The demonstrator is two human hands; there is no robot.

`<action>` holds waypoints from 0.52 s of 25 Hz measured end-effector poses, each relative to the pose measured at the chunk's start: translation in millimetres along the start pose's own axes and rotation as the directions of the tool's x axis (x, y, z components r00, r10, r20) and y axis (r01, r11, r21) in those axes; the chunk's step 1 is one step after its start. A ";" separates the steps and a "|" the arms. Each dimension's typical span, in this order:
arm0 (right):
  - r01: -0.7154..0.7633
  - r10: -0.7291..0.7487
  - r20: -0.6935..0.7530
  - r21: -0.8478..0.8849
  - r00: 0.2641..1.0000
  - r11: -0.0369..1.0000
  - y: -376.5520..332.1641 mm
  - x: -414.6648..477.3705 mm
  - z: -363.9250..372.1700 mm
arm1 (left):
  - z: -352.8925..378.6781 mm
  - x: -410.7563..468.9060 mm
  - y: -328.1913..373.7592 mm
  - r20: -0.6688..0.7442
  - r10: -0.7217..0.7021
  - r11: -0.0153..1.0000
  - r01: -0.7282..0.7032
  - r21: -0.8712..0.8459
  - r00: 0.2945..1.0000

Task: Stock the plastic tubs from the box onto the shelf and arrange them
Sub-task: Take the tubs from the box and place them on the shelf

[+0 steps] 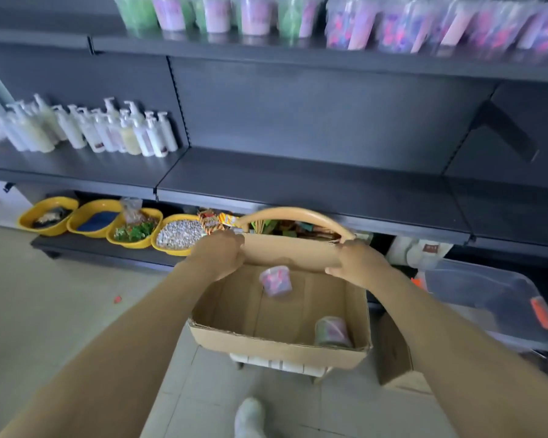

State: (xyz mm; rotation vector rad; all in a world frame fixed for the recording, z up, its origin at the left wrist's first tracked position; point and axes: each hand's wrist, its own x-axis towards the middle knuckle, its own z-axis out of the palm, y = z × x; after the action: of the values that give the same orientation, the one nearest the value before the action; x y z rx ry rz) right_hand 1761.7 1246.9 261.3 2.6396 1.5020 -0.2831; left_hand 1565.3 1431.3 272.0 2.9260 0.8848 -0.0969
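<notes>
A: Where are the hands?
B: Both are on the box (279,346). The left hand (219,254) grasps the left end of its far flap (288,251). The right hand (358,263) grasps the right end, fingers curled over the edge.
A: And the tubs?
B: Two are in the box: a pink tub (276,280) near the far wall and a green tub (332,331) in the near right corner. More tubs (257,14) stand in a row on the top shelf (203,47).
A: Anything else?
B: Bottles (108,131) on the middle shelf (298,181), to the left.
</notes>
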 end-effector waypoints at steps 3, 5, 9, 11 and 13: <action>-0.079 0.075 0.081 0.051 0.994 0.996 -1.7 23.6 55.0 | 60.2 21.5 -8.6 0.057 -0.005 0.999 0.008 -0.046 0.998; -0.163 0.146 0.182 0.080 0.972 0.983 -2.4 45.3 88.4 | 96.9 41.3 -18.1 0.110 -0.008 0.994 0.020 -0.106 0.994; -0.324 0.267 0.349 0.115 0.898 0.939 -2.0 76.7 137.6 | 152.6 76.5 -35.1 0.258 0.008 0.974 0.051 -0.222 0.966; -0.366 0.299 0.388 0.111 0.872 0.924 -3.8 89.7 159.1 | 180.1 94.6 -43.9 0.334 -0.015 0.950 0.118 -0.290 0.942; -0.443 0.352 0.420 0.140 0.836 0.886 -5.6 93.2 179.9 | 204.9 108.2 -47.8 0.418 -0.063 0.904 0.229 -0.360 0.906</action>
State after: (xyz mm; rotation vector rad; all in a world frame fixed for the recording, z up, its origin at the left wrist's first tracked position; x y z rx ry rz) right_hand 1782.6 1297.6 66.1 2.7641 0.8103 -0.9233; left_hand 1621.2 1510.4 56.2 2.3331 0.9247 -0.4476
